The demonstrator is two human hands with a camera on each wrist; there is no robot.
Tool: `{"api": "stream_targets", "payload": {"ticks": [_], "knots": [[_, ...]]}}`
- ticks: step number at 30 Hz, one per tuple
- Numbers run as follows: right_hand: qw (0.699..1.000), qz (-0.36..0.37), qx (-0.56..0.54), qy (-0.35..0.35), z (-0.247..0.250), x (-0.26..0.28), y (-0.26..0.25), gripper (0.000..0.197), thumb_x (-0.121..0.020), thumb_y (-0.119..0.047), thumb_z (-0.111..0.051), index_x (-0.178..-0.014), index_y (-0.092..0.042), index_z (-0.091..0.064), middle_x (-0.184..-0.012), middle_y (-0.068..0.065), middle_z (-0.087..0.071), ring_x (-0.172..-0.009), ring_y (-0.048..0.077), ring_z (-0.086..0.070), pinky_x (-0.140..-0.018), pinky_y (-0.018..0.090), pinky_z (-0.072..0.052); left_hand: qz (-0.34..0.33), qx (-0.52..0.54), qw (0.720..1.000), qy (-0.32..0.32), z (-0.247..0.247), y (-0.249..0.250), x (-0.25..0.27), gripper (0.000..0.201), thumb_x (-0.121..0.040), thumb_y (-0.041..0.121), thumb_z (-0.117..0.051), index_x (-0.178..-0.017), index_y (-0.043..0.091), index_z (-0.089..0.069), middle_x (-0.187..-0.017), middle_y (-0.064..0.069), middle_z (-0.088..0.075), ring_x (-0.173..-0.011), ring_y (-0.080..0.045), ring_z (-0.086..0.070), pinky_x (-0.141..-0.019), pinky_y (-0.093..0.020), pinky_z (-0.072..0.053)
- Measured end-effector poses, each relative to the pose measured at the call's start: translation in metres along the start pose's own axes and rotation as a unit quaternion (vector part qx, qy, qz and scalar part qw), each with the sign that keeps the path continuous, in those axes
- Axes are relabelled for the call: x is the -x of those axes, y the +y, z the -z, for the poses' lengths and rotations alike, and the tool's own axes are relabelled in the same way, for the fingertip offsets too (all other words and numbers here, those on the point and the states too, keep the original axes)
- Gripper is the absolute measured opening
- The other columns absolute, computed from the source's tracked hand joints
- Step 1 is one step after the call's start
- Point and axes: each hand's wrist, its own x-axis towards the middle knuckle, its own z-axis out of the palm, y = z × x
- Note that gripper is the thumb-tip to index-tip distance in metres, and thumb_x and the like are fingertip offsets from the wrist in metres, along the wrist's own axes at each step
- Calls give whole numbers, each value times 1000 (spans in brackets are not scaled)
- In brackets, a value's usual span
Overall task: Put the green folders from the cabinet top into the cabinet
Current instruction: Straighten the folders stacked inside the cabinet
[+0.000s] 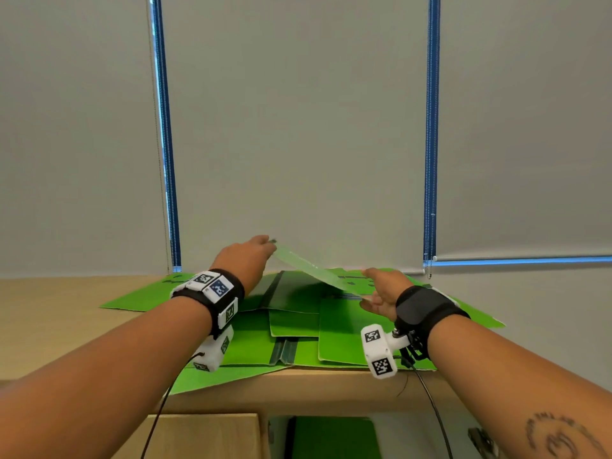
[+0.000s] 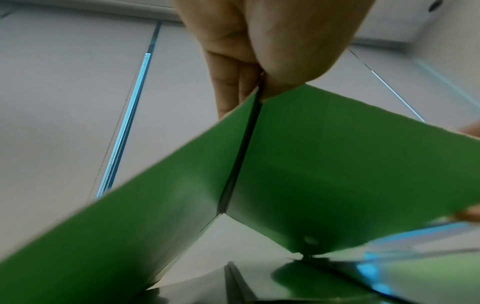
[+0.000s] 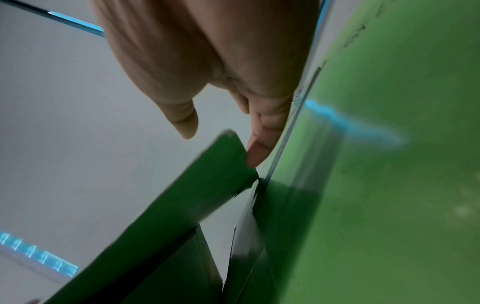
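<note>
Several green folders (image 1: 298,323) lie spread over the wooden cabinet top (image 1: 66,309). One green folder (image 1: 314,270) is lifted off the pile and slopes down from left to right. My left hand (image 1: 270,243) pinches its raised far end. In the left wrist view that hand (image 2: 259,82) pinches the dark spine, and the folder (image 2: 324,164) hangs open like a tent. My right hand (image 1: 369,289) is at the lower end. In the right wrist view its fingers (image 3: 259,144) lie straight against the folder (image 3: 182,205), with the thumb spread apart.
Grey roller blinds with blue-lit gaps hang behind the cabinet top. Below its front edge a wooden cabinet door (image 1: 205,435) stands open. A green folder (image 1: 331,435) stands inside the cabinet, and a metal hinge (image 1: 480,438) sits at the right.
</note>
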Motion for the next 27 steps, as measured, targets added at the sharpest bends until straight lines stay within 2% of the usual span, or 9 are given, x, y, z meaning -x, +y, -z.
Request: {"api": "stream_targets", "payload": {"ticks": [4,10,13,15,18,20,24,26,27], "knots": [[994,-65,-57,-67,-3,9,13,39,-93,-14,-60,-125,-16,-37,-116,33,-55,-74,33,-63,-46,34,-58,31,110,986,118,16,-1,9,45,-88,-2,-51,-125,23,-61,-137,7,-52,-104,-24,-63,-91,-38,-52],[988,-60,-84,-113,-23,19,29,43,-89,-26,-66,-126,-8,-53,-102,17,-68,-75,26,-67,-53,30,-58,73,344,890,292,47,12,22,41,-84,-14,-45,-98,11,-75,-116,2,-64,-107,-17,-59,-102,-28,-44],[991,-64,-75,-92,-34,19,36,90,-54,-49,-89,-128,-14,-51,-125,17,-60,-100,32,-63,-72,38,-57,67,398,841,360,58,18,25,45,-77,-20,-42,-86,8,-77,-107,2,-65,-101,-15,-60,-94,-15,-42],[988,-69,-84,-108,-36,22,37,117,-42,-57,-91,-140,-17,-41,-130,18,-50,-111,35,-55,-82,45,-52,70,442,802,396,66,21,27,49,-74,-20,-39,-83,11,-76,-103,4,-64,-99,-15,-61,-94,-21,-46],[973,-58,-132,-177,-36,43,29,63,-73,-50,-77,-123,-16,-58,-103,15,-65,-105,35,-59,-93,49,-47,81,528,731,425,66,18,26,56,-71,-13,-36,-81,25,-77,-102,7,-67,-100,-18,-63,-91,-45,-53],[969,-28,-160,-186,-31,42,28,42,-76,-39,-76,-108,-12,-68,-99,12,-72,-98,33,-63,-95,50,-48,85,572,706,409,61,14,27,58,-72,-7,-36,-84,33,-76,-104,12,-68,-103,-20,-64,-87,-52,-54],[969,26,-202,-140,-12,46,17,25,-87,-15,-67,-107,-1,-67,-93,18,-73,-73,30,-72,-60,38,-58,85,533,771,337,48,15,48,60,-80,-12,-38,-119,23,-68,-131,6,-58,-125,-13,-51,-110,-32,-39],[968,62,-215,-110,3,45,13,29,-88,-4,-62,-117,-1,-60,-102,21,-71,-85,36,-71,-67,47,-59,84,463,846,251,36,9,63,67,-79,-20,-40,-136,12,-52,-148,-5,-41,-138,-13,-35,-110,-6,-18],[965,77,-228,-100,10,41,14,35,-88,1,-60,-122,-3,-55,-112,23,-68,-97,40,-67,-76,55,-56,79,446,871,193,28,7,70,72,-79,-19,-42,-143,12,-41,-154,-6,-32,-141,-14,-30,-110,-6,-16]]}}
